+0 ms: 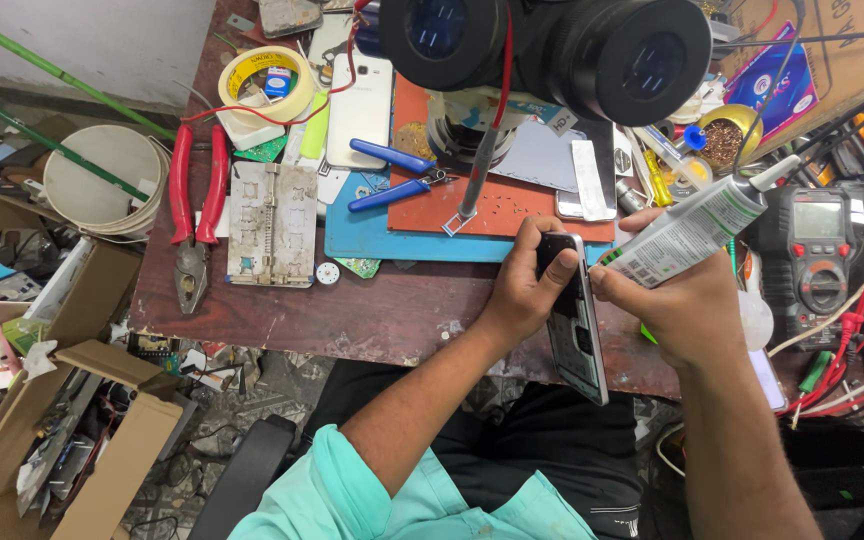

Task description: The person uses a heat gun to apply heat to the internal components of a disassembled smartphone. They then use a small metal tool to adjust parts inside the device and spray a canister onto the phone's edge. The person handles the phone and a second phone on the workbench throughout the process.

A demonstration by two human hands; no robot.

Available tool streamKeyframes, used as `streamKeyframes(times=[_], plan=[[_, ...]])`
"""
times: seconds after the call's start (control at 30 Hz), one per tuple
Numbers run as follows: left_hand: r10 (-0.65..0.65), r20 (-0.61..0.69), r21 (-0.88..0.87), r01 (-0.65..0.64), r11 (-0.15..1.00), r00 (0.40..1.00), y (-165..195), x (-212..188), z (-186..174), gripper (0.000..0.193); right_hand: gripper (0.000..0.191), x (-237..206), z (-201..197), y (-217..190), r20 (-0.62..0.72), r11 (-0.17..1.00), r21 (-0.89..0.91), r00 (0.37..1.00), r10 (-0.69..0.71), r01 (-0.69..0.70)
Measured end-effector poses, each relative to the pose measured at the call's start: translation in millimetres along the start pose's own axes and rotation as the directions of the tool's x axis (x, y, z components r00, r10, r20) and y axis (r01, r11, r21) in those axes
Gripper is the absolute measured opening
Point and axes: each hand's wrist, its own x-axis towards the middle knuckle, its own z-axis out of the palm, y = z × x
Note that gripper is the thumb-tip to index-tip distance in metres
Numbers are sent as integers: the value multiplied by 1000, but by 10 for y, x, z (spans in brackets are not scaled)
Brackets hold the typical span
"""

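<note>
Left hand (522, 290) grips upright phone (572, 320); right hand (687, 305) clasps glue tube (697, 228), nozzle up-right.

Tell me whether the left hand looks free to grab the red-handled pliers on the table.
Probably not yet: the left hand is gripping the opened phone. The red-handled pliers lie uncovered, with nothing blocking the way.
</note>
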Motion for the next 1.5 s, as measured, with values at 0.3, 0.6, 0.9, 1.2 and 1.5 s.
streamKeyframes(times=[0.3, 0.6, 0.9, 1.2, 1.5], plan=[[16, -10, 21, -15, 1000, 1000, -19, 4, 9, 55, 46, -4, 41, -62, -14, 987, -145, 998, -67, 64], [16, 7, 33, -16, 999, 1000, -39, 9, 12, 57, 45, 30, 48, -135, -4, 988, -151, 1000, -31, 30], [9, 35, -65, -7, 998, 999, -32, 20, 4, 56, 42, 51, 53, -142, 22, 974, -214, 997, -72, 75], [18, 8, 35, -18, 999, 1000, -60, 7, -10, 57, 43, 69, 62, -236, 40, 954, -287, 996, -77, 86], [-20, 30, 21, 20, 1000, 999, -66, 11, -37, 56, 45, 105, 53, -233, 74, 950, -280, 990, -120, 136]])
